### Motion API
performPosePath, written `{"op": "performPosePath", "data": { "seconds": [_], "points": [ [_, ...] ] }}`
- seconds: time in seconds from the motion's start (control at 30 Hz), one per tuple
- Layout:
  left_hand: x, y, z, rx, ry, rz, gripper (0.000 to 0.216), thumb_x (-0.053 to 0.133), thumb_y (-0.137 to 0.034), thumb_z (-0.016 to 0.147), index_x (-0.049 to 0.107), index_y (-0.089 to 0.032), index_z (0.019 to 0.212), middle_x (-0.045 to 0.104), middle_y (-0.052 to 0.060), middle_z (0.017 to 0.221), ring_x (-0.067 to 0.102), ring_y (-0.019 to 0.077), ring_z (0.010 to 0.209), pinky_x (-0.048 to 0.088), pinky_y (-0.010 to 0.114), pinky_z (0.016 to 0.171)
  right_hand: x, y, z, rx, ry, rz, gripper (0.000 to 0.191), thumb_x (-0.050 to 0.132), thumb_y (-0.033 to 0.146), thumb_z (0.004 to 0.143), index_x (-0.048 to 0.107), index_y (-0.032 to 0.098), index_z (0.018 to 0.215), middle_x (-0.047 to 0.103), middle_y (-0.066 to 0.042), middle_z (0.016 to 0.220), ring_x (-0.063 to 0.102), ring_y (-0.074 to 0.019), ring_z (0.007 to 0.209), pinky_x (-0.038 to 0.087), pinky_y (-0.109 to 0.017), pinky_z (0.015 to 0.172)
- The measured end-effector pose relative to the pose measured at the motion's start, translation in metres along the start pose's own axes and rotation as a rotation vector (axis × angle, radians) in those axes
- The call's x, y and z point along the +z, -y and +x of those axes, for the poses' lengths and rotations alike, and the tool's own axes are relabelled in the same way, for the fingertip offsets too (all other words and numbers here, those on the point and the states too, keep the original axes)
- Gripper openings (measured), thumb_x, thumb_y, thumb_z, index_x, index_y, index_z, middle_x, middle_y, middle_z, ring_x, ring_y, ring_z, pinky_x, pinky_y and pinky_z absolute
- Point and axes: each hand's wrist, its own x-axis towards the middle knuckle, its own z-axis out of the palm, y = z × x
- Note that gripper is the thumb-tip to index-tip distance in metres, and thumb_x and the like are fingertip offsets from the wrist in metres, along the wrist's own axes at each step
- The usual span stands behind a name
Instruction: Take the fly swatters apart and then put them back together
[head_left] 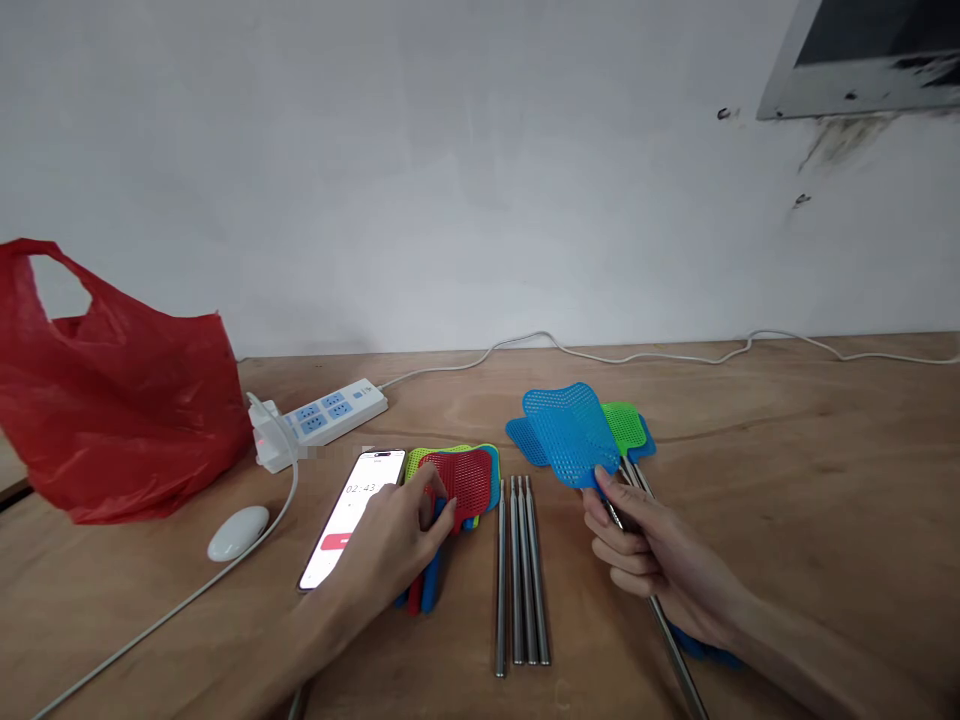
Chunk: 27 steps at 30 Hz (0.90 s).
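Note:
My right hand [652, 550] is closed around the top of a metal rod, with thumb and fingers at the neck of a blue fly swatter head [571, 435]. Behind it lie a green swatter head [624, 428] and more blue ones, with metal rods running toward me. My left hand [409, 520] is over a pile of swatter heads, its thumb and index finger bent close together at the lower edge of a red fly swatter head [466, 478]. Red and blue plastic handles [430, 585] stick out below that hand. Several metal rods [525, 580] lie side by side between my hands.
A lit phone [352, 510] with a timer lies by my left forearm. Further left are a white mouse [238, 533], a power strip [341, 412] with a plugged-in charger, and a red plastic bag [127, 420]. A white cable [645, 357] runs along the wall.

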Motion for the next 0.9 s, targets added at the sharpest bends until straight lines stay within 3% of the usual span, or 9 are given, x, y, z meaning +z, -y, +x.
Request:
{"op": "performPosePath", "data": {
  "seconds": [0.17,0.3,0.7,0.9],
  "points": [
    [0.001,0.001,0.001,0.007,0.013,0.116,0.022,0.048,-0.032,0.094,0.044,-0.024,0.075,0.051,-0.005,0.051,0.054,0.0189,0.052,0.028,0.027,0.054,-0.004,0.003,0.003,0.004,0.025,0.023,0.042,0.079,0.053,0.079,0.057,0.018,0.073,0.022,0.014,0.047,0.003,-0.0030,0.042,0.008,-0.013,0.034],
    [0.001,0.003,0.001,0.005,0.033,0.245,0.027,0.048,-0.035,0.096,0.048,-0.023,0.072,0.055,-0.001,0.057,0.057,0.0205,0.058,0.027,0.028,0.054,-0.008,0.001,0.005,0.013,0.031,0.019,0.040,0.076,0.054,0.082,0.065,0.016,0.087,0.021,0.014,0.048,0.003,-0.0033,0.042,0.008,-0.013,0.035],
    [0.006,0.009,0.001,0.056,0.042,0.307,0.030,0.047,-0.041,0.099,0.053,-0.022,0.077,0.057,0.000,0.060,0.059,0.0224,0.061,0.025,0.030,0.056,-0.011,-0.002,0.005,0.030,0.019,0.036,0.039,0.079,0.051,0.080,0.067,0.015,0.088,0.023,0.014,0.047,0.005,-0.0026,0.042,0.009,-0.013,0.034],
    [-0.007,0.004,-0.002,0.150,0.048,0.311,0.041,0.047,-0.058,0.095,0.052,-0.022,0.076,0.059,0.001,0.062,0.058,0.0237,0.060,0.023,0.030,0.055,-0.009,-0.001,0.004,0.035,0.024,0.044,0.039,0.079,0.051,0.081,0.066,0.015,0.087,0.023,0.014,0.047,0.005,-0.0025,0.042,0.010,-0.013,0.034]
  ]
}}
